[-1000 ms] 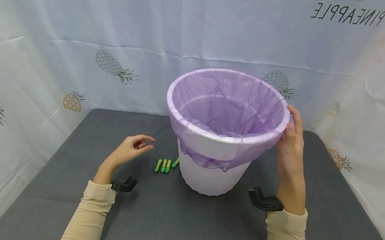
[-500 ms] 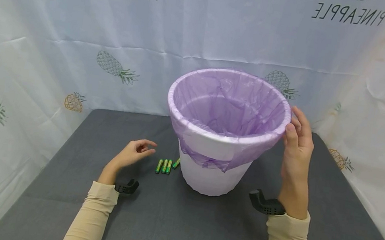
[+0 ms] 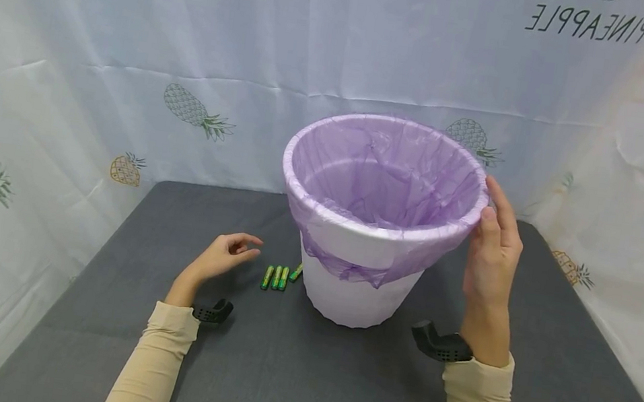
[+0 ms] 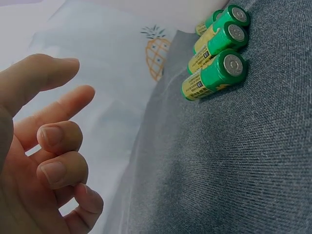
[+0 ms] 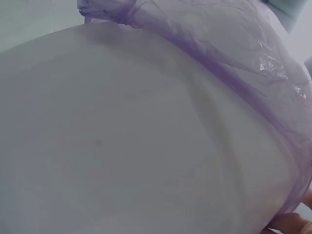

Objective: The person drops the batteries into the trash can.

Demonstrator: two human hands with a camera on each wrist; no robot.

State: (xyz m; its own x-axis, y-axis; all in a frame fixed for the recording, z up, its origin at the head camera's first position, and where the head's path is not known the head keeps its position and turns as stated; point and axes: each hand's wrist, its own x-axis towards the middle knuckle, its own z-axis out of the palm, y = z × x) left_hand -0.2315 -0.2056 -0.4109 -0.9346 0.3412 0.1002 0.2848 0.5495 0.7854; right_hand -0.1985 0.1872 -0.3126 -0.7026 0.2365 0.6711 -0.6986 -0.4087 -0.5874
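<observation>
A white bin (image 3: 354, 304) stands on the dark tabletop, its rim covered by a thin purple bag (image 3: 384, 189) that folds down outside. My right hand (image 3: 492, 261) touches the right side of the rim, thumb in front and a straight finger further back; the right wrist view catches only fingertips (image 5: 292, 223) beside the bag's lower edge. Left of the bin hovers my left hand (image 3: 223, 257), fingers loosely bent and nothing held. Just right of it, several green-and-yellow batteries (image 3: 276, 278) lie by the bin's foot; the left wrist view shows the batteries (image 4: 217, 75) apart from the fingers.
A dark grey cloth (image 3: 286, 380) covers the tabletop. Behind and at both sides hangs a pale curtain (image 3: 283, 33) printed with pineapples. Both wrists wear black mounts, one below the left hand (image 3: 212, 311) and one below the right.
My left hand has shifted slightly right, towards the batteries. The right hand's fingers eased off the rim and now lie against it again. The bin and batteries keep their places.
</observation>
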